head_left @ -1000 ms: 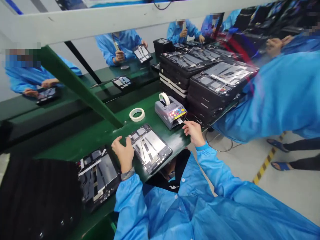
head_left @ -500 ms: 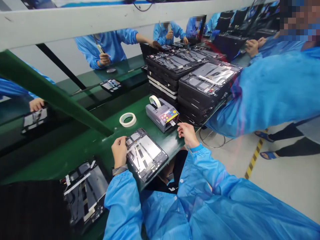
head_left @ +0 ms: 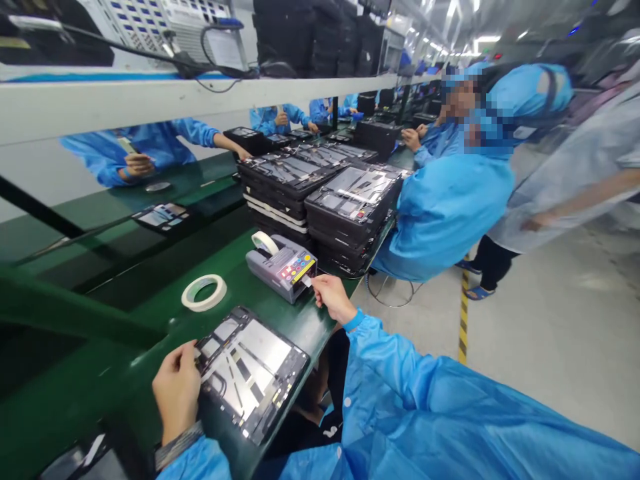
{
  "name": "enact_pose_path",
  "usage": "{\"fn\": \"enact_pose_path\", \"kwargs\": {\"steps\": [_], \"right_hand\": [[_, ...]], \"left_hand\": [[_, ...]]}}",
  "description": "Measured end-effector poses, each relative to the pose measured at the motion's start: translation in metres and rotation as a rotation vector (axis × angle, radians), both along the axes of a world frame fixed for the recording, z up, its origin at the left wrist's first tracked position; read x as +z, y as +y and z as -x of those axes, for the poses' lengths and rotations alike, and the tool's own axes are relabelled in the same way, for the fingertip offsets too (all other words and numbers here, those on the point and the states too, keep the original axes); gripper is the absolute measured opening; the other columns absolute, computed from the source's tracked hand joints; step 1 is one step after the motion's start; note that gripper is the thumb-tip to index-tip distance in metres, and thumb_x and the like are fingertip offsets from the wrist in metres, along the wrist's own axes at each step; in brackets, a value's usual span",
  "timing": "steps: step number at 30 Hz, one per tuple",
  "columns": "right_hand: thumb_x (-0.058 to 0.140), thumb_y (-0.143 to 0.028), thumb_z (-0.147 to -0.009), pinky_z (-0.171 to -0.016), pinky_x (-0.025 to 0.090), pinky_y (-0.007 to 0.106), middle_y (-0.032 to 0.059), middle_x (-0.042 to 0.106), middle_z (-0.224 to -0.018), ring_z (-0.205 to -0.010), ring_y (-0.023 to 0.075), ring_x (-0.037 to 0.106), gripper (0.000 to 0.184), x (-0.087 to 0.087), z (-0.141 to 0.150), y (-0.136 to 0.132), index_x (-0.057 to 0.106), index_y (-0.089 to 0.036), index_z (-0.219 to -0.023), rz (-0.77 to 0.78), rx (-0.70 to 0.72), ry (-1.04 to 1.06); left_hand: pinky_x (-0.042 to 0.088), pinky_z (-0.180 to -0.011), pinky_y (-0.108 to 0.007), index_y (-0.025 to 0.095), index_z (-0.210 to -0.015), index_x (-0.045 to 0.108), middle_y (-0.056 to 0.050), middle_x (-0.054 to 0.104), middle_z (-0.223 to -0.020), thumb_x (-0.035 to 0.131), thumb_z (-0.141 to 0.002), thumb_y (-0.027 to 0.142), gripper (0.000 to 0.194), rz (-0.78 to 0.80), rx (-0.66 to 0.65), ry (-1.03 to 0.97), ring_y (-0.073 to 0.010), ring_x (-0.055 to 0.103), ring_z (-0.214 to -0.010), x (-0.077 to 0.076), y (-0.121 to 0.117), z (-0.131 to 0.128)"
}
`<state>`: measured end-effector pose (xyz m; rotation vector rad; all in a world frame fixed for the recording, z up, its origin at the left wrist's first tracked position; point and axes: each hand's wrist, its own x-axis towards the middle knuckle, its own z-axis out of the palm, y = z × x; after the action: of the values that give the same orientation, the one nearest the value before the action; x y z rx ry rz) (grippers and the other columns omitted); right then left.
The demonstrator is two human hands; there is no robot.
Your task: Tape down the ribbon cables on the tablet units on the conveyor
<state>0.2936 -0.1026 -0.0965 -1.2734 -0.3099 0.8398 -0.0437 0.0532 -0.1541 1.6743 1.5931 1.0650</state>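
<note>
Tablet (head_left: 250,373) lay open-backed on the green tabletop (head_left: 135,353): dark rounded frame, flat silver panels, thin black strips across them. Left hand (head_left: 176,390) at its near-left edge, fingers curled round the frame, holding it. Right hand (head_left: 333,299) well apart from the tablet, up at the tape dispenser (head_left: 281,268), a squat grey box with a coloured keypad and a mounted roll (head_left: 264,243) on top; thumb and fingers nearly closed at a small white strip (head_left: 306,282) in its mouth, grip on it impossible to tell. Loose tape ring (head_left: 204,293), pale and flat, lay beyond the tablet. Stacks of black-framed tablets (head_left: 353,213) rose past the dispenser, a co-worker (head_left: 445,207) in a blue gown just behind them, another person (head_left: 565,193) in a clear gown standing further off
</note>
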Motion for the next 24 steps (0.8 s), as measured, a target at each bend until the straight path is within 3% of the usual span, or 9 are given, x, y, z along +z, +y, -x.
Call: {"fn": "enact_pose_path", "kwargs": {"steps": [3,8,13,24], "right_hand": [[0.08,-0.044,-0.074,-0.034,0.035,0.019,-0.0084,0.05,-0.053,-0.043,0.0076,0.043,0.031,-0.002,0.002,-0.01,0.064,-0.019,-0.079,0.023,-0.062,-0.002],[0.081,-0.046,-0.077,-0.043,0.049,0.021,0.0001,0.072,-0.077,-0.06,0.0128,0.062,0.04,0.0,0.015,-0.03,0.059,-0.021,-0.1,-0.068,-0.225,-0.009],[0.087,-0.043,-0.073,-0.047,0.053,0.022,-0.0022,0.073,-0.084,-0.068,0.0149,0.066,0.057,-0.002,0.032,-0.015,0.05,-0.024,-0.112,-0.123,-0.293,0.003],[0.083,-0.032,-0.07,-0.053,0.052,0.025,-0.0068,0.068,-0.075,-0.062,0.0132,0.062,0.056,-0.006,0.034,0.006,0.047,-0.024,-0.113,-0.157,-0.337,0.011]], "left_hand": [[0.055,-0.104,-0.048,0.023,-0.11,0.08,-0.006,0.079,-0.111,0.064,-0.086,0.049,0.039,0.074,0.07,-0.058,-0.0317,0.072,-0.108,-0.004,0.0,-0.001],[0.051,-0.108,-0.044,0.019,-0.111,0.078,-0.008,0.077,-0.115,0.057,-0.092,0.043,0.037,-0.04,0.02,-0.064,-0.0278,0.069,-0.115,0.008,-0.019,-0.013],[0.052,-0.102,-0.039,0.016,-0.106,0.077,-0.01,0.076,-0.108,0.054,-0.095,0.04,0.035,-0.058,0.017,-0.085,-0.0249,0.068,-0.108,0.012,-0.024,-0.018],[0.052,-0.1,-0.038,0.017,-0.107,0.078,-0.008,0.077,-0.11,0.054,-0.097,0.045,0.038,-0.009,0.009,-0.069,-0.0254,0.069,-0.107,0.014,-0.025,-0.014]]}}
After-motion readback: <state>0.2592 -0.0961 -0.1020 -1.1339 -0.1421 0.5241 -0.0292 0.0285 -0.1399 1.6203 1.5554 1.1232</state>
